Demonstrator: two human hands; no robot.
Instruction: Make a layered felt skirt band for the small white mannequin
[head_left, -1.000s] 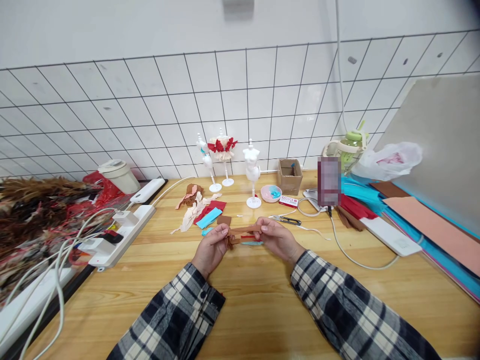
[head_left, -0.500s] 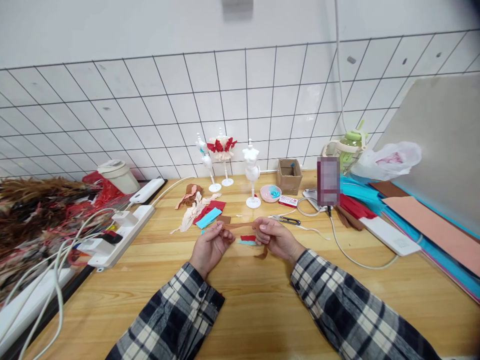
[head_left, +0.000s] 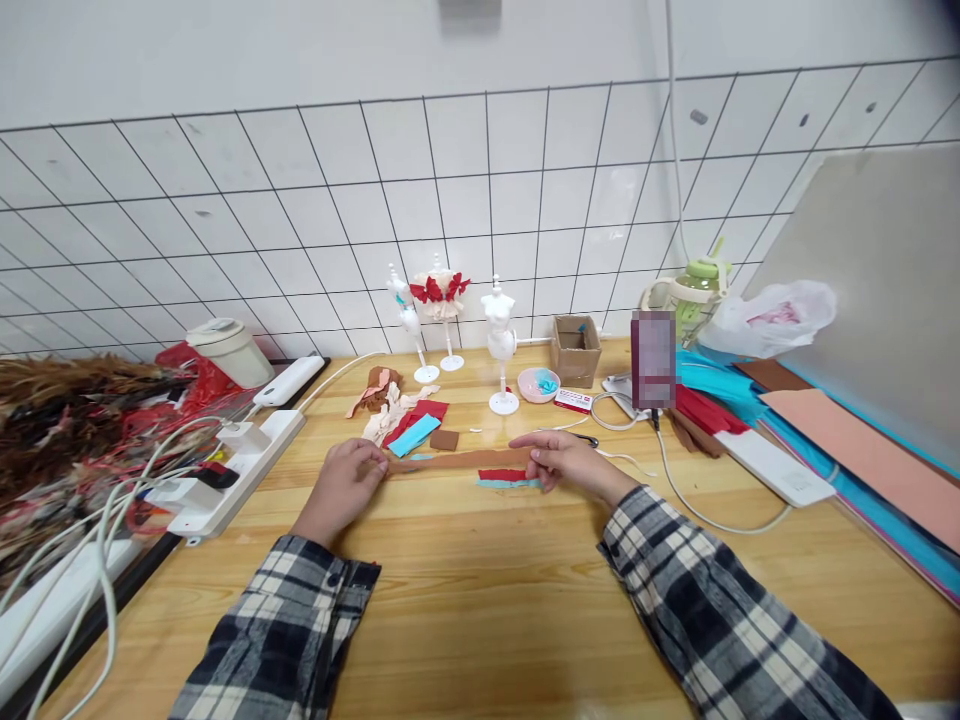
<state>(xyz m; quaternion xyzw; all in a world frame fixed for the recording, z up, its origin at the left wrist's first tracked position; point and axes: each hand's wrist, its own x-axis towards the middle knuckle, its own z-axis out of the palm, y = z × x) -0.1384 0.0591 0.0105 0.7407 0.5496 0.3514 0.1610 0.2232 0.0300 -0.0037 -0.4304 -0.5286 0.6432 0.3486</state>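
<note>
Small red-and-white box [head_left: 572, 401]: print too small to read. Long, flat, brown fabric-like strip [head_left: 461, 459] stretches sideways over pale wooden table [head_left: 480, 620]. Left hand [head_left: 347, 485] pinches its left end. Right hand [head_left: 568, 464] half-curled at right end, forefinger extended, grip unclear; covers part of narrow light-blue strip [head_left: 496, 484].

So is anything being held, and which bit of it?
Yes, a long brown strip, by its two ends: the left grip has the left end, the right grip the right. Exactly how the right end is pinched is hidden.
</note>
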